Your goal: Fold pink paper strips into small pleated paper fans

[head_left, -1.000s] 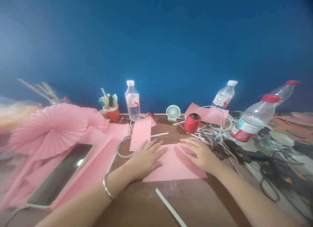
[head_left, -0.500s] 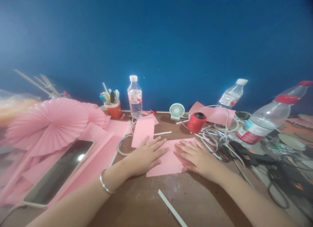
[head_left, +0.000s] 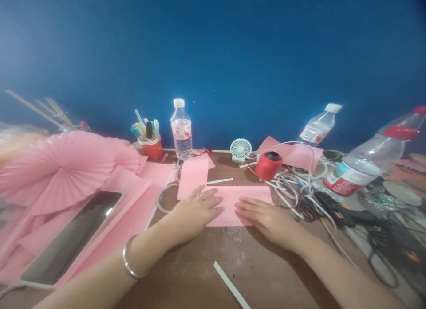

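A pink sheet of paper (head_left: 229, 196) lies flat on the brown table in front of me, its long edges running left to right. My left hand (head_left: 195, 213) rests on the sheet's left end, fingers stretched out, a ring on one of them. On the right part of the sheet my right hand (head_left: 266, 217) lies flat, its fingers pointing left. Both palms hide parts of the paper. Just behind my left hand is a smaller pink paper piece (head_left: 193, 174), and a thin white strip (head_left: 220, 181) lies behind the sheet.
Pleated pink paper fans (head_left: 60, 167) and a phone (head_left: 73, 236) lie left. At the back stand a pen cup (head_left: 151, 148), a water bottle (head_left: 182, 134), a small fan (head_left: 240, 149) and a red thread spool (head_left: 269, 166). Right are cables, a large bottle (head_left: 357, 174) and a glue gun (head_left: 342, 211).
The pink sheet has turned from a slant to lie straight, and its near edge sits farther from me. Both hands stay flat on it, with small shifts.
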`<action>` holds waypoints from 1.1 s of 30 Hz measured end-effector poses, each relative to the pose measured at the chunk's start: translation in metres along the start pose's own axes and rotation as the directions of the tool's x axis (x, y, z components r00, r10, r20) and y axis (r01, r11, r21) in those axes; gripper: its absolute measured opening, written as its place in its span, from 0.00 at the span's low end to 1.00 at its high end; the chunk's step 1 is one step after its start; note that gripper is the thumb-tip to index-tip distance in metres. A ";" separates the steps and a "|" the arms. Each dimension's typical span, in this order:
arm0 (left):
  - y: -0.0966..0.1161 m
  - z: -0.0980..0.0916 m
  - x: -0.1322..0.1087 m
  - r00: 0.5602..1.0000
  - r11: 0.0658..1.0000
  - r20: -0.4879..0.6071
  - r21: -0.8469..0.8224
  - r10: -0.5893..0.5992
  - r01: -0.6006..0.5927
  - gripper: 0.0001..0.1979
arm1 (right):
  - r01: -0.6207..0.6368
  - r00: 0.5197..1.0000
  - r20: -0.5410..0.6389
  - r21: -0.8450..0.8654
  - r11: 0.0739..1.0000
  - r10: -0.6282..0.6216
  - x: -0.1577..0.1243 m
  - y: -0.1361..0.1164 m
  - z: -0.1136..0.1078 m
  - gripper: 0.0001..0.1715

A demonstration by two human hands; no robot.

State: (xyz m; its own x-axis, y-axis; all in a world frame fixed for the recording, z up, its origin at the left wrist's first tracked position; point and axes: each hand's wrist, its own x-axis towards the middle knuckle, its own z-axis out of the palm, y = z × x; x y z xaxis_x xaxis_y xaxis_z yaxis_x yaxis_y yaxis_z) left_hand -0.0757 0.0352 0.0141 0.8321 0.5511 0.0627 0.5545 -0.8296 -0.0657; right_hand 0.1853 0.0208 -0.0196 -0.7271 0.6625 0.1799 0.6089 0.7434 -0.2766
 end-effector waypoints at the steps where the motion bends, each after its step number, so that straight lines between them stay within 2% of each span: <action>1: -0.001 0.000 0.000 1.000 1.000 -0.009 0.008 -0.014 0.014 0.19 | -0.001 1.000 0.000 0.002 1.000 0.001 0.000 -0.001 0.000 0.25; 5: -0.011 0.009 0.000 0.995 0.995 -0.047 0.037 -0.092 0.094 0.19 | -0.006 0.998 -0.055 0.018 1.000 0.007 0.004 -0.003 -0.002 0.22; 9: -0.019 0.018 -0.001 0.996 0.996 -0.030 0.028 -0.079 0.080 0.20 | 0.014 0.999 -0.048 0.032 0.999 -0.013 0.005 -0.002 -0.005 0.22; 18: -0.021 0.012 -0.003 0.997 0.989 -0.010 -0.127 -0.083 0.081 0.22 | 0.051 0.999 -0.001 -0.039 0.998 -0.051 0.000 0.004 -0.002 0.23; 24: -0.025 0.015 -0.003 0.995 0.980 0.009 -0.175 -0.098 0.098 0.25 | 0.103 0.995 -0.010 -0.055 0.993 -0.104 0.000 0.007 0.004 0.22; 33: -0.027 0.014 -0.004 0.997 0.973 0.036 -0.214 -0.074 0.080 0.25 | 0.102 0.995 -0.006 -0.087 0.991 -0.103 0.000 0.002 0.004 0.21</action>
State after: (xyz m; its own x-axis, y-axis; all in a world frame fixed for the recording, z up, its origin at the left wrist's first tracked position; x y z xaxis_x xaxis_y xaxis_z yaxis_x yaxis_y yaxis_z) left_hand -0.0939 0.0569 0.0022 0.7888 0.6139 0.0310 0.6030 -0.7826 0.1546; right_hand 0.1855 0.0219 -0.0236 -0.7841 0.5831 0.2127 0.5570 0.8122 -0.1734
